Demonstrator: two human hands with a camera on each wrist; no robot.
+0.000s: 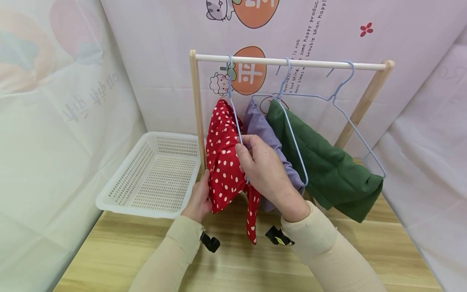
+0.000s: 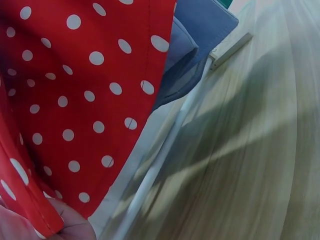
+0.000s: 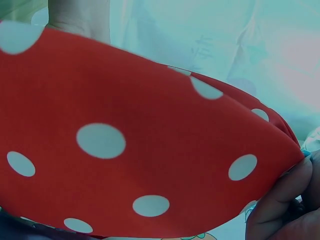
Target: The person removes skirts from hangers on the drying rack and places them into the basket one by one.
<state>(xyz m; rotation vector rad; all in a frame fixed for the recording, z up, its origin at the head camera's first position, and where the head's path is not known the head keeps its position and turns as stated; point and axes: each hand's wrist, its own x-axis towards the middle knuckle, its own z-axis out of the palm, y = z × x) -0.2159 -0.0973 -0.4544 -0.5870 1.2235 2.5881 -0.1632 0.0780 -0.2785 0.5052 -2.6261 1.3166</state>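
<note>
A red cloth garment with white dots (image 1: 223, 162) hangs over the leftmost light-blue wire hanger (image 1: 236, 117) on the rack. My left hand (image 1: 199, 198) grips the garment's lower left edge; in the left wrist view the fingers (image 2: 75, 222) pinch a fold of it. With thumb and fingers my right hand (image 1: 263, 166) pinches the sloping side of that hanger, close against the red cloth. In the right wrist view the right hand (image 3: 285, 202) is at the cloth's narrow end. One strip of the garment dangles below the right hand.
A wooden rack with a white rail (image 1: 310, 63) stands on the wood-grain table (image 1: 233, 263). Purple cloth (image 1: 262, 125) and green cloth (image 1: 324, 166) hang on two other hangers to the right. A white slotted basket (image 1: 120, 170) sits left of the rack. Printed fabric walls surround the table.
</note>
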